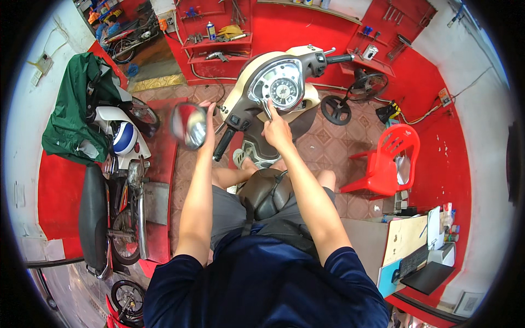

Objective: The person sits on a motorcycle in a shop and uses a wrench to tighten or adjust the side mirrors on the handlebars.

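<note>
I sit astride a cream and brown scooter (257, 57), its handlebar in front of me. My left hand (210, 123) is closed on a round rear-view mirror (186, 126), left of the handlebar and slightly blurred; part of the fingers is hidden behind it. Below and to the right of that hand is the left handlebar grip (223, 145). My right hand (276, 131) has its index finger stretched out to the lower chrome rim of the round speedometer (284, 92), the other fingers curled. Nothing shows in this hand. The right grip (340, 59) is free of both hands.
A partly covered motorbike (95, 218) stands along the left. To the right are a red plastic chair (391, 158) and a desk (361, 240) with a keyboard (413, 260). Red shelves (219, 46) with tools line the far wall; loose wheels (336, 110) lie near it.
</note>
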The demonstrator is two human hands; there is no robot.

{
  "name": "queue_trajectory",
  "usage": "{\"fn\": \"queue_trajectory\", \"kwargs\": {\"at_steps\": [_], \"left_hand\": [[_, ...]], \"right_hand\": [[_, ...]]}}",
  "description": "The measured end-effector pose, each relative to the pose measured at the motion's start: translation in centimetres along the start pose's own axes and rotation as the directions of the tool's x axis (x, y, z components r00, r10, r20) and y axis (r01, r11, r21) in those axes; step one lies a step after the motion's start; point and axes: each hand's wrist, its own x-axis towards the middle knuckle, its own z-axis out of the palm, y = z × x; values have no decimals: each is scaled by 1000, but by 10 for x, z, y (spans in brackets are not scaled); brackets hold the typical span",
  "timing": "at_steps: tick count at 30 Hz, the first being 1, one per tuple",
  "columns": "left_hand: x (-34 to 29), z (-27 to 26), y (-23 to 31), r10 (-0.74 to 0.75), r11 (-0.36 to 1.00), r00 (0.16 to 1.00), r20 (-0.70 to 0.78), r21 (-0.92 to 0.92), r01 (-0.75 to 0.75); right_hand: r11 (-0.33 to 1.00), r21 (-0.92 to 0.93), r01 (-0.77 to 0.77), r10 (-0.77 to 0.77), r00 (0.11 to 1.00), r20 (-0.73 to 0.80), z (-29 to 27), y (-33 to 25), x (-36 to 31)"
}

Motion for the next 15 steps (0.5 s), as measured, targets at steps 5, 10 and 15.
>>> {"fn": "queue_trajectory", "kwargs": {"at_steps": [5,10,15], "left_hand": [[-7,16,21,-544,743,832,-108,-522,418],[34,23,-9,-621,611,784,-10,-633,475],[65,41,8,-501,864,864,44,-18,502]], "right_hand": [[999,6,-39,39,999,-11,-6,6,0],[999,13,-33,33,999,2,-4,2,2],[998,10,-68,68,997,23,-5,3,3]]}}
